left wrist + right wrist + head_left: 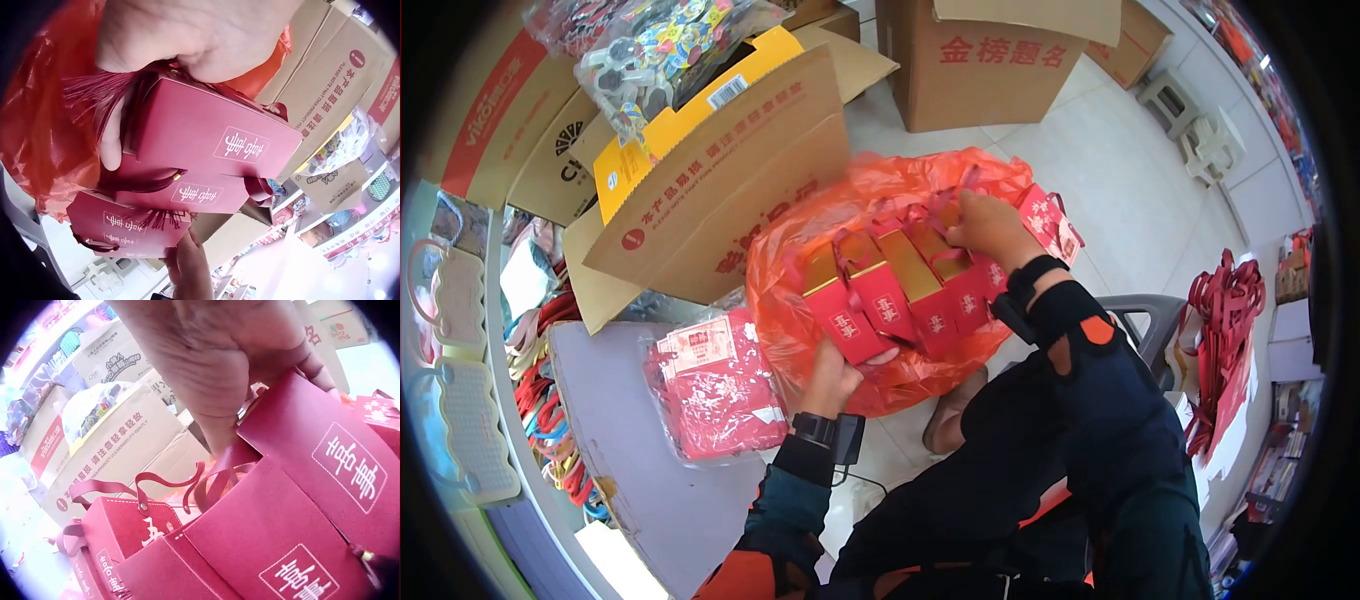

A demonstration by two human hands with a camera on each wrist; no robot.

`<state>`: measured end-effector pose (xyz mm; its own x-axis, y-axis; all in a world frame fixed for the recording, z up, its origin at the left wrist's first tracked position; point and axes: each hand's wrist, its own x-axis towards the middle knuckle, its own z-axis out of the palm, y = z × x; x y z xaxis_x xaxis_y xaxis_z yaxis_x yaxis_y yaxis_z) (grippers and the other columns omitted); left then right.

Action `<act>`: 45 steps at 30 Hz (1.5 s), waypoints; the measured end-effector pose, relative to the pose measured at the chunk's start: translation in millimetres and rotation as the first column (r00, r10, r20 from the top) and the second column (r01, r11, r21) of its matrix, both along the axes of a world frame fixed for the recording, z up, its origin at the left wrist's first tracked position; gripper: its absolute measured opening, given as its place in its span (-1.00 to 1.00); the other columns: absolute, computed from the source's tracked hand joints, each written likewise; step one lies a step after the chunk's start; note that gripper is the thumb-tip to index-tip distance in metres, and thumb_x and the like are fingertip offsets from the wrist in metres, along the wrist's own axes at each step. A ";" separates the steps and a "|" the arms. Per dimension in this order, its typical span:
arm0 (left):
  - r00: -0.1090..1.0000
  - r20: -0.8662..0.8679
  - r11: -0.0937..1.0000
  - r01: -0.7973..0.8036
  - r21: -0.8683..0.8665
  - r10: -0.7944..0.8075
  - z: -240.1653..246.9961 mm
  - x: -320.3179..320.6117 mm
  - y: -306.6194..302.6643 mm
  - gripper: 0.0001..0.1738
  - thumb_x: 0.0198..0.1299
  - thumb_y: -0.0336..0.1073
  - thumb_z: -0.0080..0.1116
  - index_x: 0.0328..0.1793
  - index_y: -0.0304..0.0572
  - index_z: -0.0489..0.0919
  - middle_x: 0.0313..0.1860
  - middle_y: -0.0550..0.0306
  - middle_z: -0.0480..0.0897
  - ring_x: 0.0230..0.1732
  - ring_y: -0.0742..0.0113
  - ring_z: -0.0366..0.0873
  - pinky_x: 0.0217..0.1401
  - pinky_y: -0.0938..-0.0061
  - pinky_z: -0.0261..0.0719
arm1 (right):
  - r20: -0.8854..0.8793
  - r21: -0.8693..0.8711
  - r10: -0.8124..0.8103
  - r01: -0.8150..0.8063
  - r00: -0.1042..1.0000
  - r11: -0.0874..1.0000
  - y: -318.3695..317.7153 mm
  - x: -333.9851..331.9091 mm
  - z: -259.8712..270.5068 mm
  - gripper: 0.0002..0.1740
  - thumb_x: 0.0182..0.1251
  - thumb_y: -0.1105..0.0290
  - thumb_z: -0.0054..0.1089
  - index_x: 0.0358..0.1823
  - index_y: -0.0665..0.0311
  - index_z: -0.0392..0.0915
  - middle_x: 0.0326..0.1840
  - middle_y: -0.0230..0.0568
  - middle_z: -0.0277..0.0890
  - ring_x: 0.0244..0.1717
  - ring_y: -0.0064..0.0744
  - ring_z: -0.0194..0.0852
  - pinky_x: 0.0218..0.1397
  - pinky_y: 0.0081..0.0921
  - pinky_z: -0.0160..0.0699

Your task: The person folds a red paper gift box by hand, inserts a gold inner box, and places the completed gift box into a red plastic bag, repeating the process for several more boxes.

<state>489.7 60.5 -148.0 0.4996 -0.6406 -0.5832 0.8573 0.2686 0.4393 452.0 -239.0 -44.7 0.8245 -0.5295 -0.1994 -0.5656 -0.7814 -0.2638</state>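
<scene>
Several small red gift boxes (887, 305) with gold tops, ribbon handles and white characters stand in a row on an orange-red plastic bag (795, 345). My left hand (832, 382) grips the row from below at its near left end; in the left wrist view that hand (200, 37) lies across the box ends, beside a dark red tassel (103, 90). My right hand (997, 228) holds the top of the boxes at the right end. The right wrist view has this hand (219, 369) with its fingers over a box's upper edge (290, 400); the fingertips are partly hidden.
A clear packet of pink-red items (715, 385) lies on a grey surface at left. Open cardboard cartons (720, 170) stand behind the bag, another carton (990, 75) at the back. Red straps (1225, 330) lie at right, near a grey chair (1145, 315). White stools (1210, 145) stand farther back.
</scene>
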 end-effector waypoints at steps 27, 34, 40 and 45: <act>0.044 0.773 0.618 -0.572 0.539 -0.633 69.7 131.9 -10.7 -0.13 0.36 0.15 0.19 0.59 -0.29 0.26 0.47 -0.27 0.39 0.50 -0.15 0.33 0.54 0.07 0.25 | 0.291 0.646 -0.082 -0.132 0.953 0.752 -11.7 -23.3 -13.8 0.51 -0.12 -0.17 0.69 0.62 0.54 -0.16 0.57 0.35 0.12 0.63 0.03 0.07 0.63 -0.27 0.11; -0.078 0.487 0.465 -0.458 0.758 -0.870 69.9 139.3 -38.5 0.01 0.16 0.39 0.24 0.58 -0.09 0.33 0.34 -0.26 0.51 0.35 -0.21 0.48 0.37 0.05 0.44 | 0.078 0.479 0.056 -0.086 0.995 0.874 -2.7 -42.5 -5.8 0.68 -0.33 -0.07 0.79 0.68 0.34 -0.31 0.60 0.44 -0.03 0.63 0.24 0.01 0.62 -0.20 0.18; -0.129 0.451 0.464 -0.380 0.800 -0.883 68.9 132.6 -32.2 -0.15 0.20 0.35 0.23 0.47 0.01 0.46 0.18 -0.20 0.62 0.21 -0.13 0.59 0.22 0.11 0.55 | 0.110 0.399 0.030 -0.072 0.993 0.914 0.3 -37.8 -26.1 0.51 -0.16 0.01 0.73 0.67 0.35 -0.23 0.43 0.39 0.29 0.45 0.16 0.35 0.48 -0.23 0.38; -0.111 0.402 0.413 -0.385 0.825 -0.909 81.3 110.9 -20.5 -0.22 0.23 0.32 0.21 0.41 -0.01 0.49 0.15 -0.21 0.63 0.17 -0.14 0.60 0.21 0.09 0.55 | 0.112 0.372 0.023 -0.064 0.993 0.926 0.8 -29.9 -28.0 0.35 0.00 0.09 0.65 0.66 0.36 -0.15 0.29 0.28 0.49 0.37 0.07 0.48 0.43 -0.27 0.42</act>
